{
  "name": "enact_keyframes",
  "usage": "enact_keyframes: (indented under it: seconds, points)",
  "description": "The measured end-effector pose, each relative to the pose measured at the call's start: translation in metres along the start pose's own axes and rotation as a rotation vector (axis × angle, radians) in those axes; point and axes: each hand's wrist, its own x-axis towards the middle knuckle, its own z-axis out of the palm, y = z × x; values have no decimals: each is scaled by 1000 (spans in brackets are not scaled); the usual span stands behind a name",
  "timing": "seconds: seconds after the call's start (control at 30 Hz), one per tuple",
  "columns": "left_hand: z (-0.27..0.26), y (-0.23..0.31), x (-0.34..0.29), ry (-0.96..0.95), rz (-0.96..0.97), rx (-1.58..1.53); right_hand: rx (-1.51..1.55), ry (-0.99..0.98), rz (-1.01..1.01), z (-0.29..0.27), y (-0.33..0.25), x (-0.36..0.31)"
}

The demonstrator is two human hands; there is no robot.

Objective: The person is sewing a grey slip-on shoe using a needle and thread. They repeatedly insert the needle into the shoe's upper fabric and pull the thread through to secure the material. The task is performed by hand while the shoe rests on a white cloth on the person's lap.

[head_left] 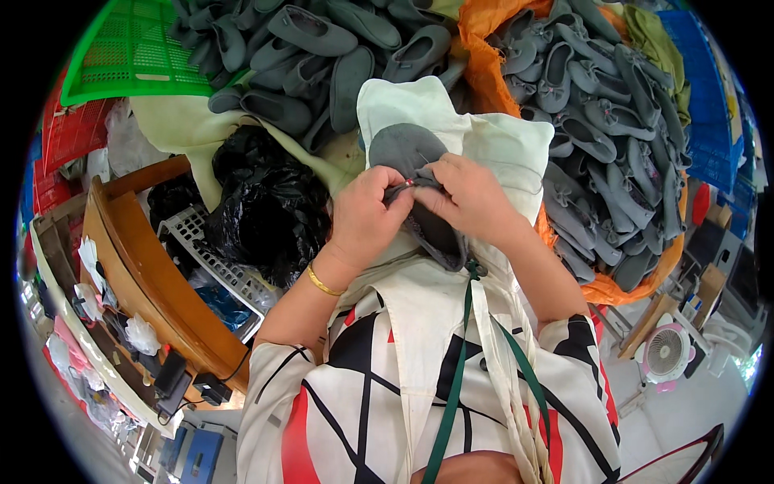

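Observation:
My left hand (367,219) and my right hand (466,196) meet over a grey felt slipper (407,149) that lies on a cream cloth (500,145) across my lap. Both hands pinch the slipper's rim at its opening, where a small red spot shows between the fingertips. The slipper's toe points away from me; its heel end (439,238) hangs down below my hands. A gold bangle (321,283) circles my left wrist.
Heaps of grey slippers lie ahead (322,48) and on an orange sheet at the right (605,121). A black plastic bag (270,202) sits left of my hands, beside a wooden table edge (137,266). A green crate (129,48) stands far left; a small fan (665,351) is at lower right.

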Motion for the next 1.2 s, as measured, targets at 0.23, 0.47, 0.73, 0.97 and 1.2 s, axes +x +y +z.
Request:
enact_keyframes:
  seconds: [0.23,0.47,0.73,0.97,1.2]
  points:
    - [-15,-1,9,-177,-271,-230,-250,-12,5,-12,-9,-19]
    - [-13,-2,11,-154,-540,-810,134,594,155,-20,17,2]
    - [-5,-5,7,-26,-407,-699,2061,594,530,4,-22,6]
    - [-1,-26,4,45,-336,-702,2156,445,343,3,13,-51]
    - [-10,-24,12,63,140,-164,1548,711,392,-1,-12,-43]
